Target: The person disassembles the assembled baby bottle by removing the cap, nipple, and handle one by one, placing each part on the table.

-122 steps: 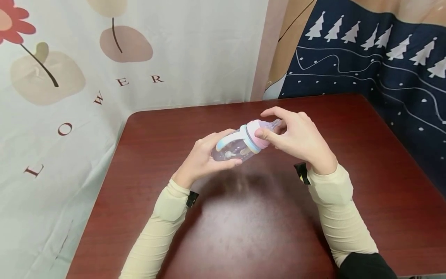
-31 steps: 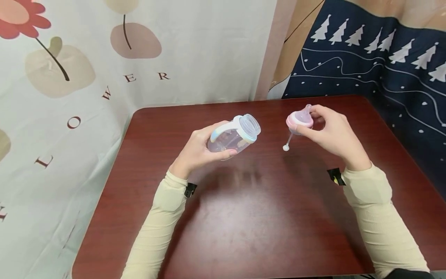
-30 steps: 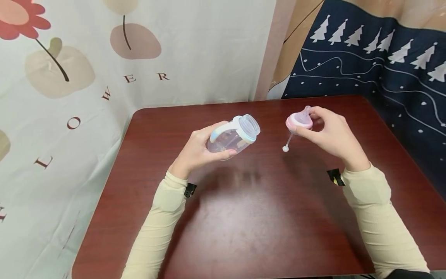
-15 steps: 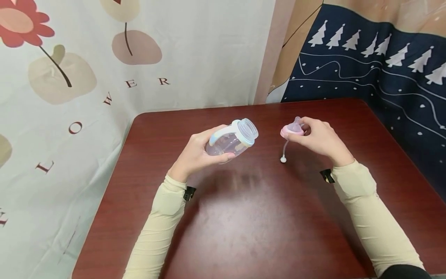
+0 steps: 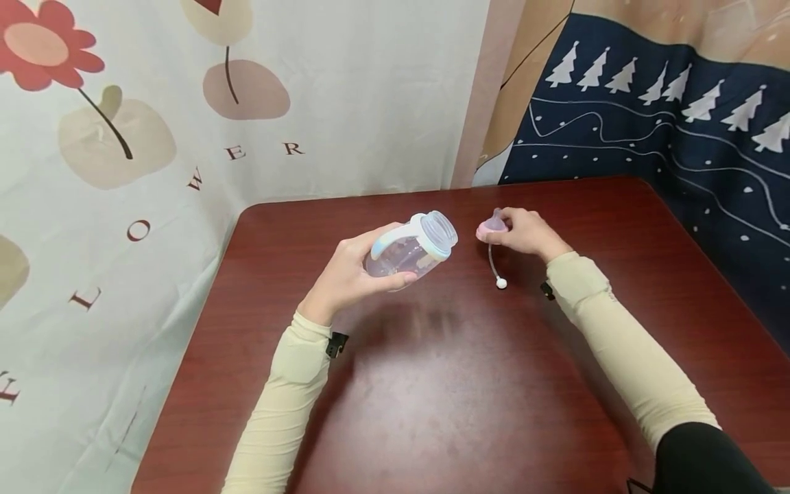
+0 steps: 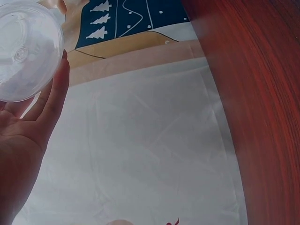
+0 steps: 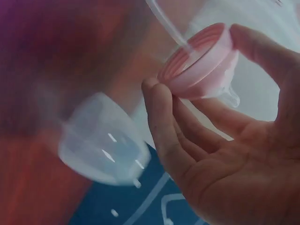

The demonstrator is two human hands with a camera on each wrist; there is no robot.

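Note:
My left hand (image 5: 345, 274) grips a clear baby bottle (image 5: 404, 255), tilted, its threaded mouth uncovered and facing right. White-and-blue handles sit on a collar below the mouth. The left wrist view looks at the round bottom of the bottle (image 6: 28, 51) from close by. To its right, my right hand (image 5: 527, 233) pinches the pink nipple lid (image 5: 492, 228) by the edge, thumb and fingers on opposite sides. From the lid hangs a thin straw (image 5: 491, 258) with a white weighted ball. The right wrist view shows the ring's inner threads and the clear nipple (image 7: 229, 97).
A dark red-brown table (image 5: 432, 398) lies under both hands. White printed cloth (image 5: 345, 89) hangs behind and to the left, navy tree-patterned cloth (image 5: 648, 144) at the right. A blurred clear dome-shaped thing (image 7: 105, 143) shows in the right wrist view.
Several seconds ago lid and bottle were together; now they are apart. Over the last second my right hand has moved left with the lid, nearer the bottle. My left hand stays nearly still.

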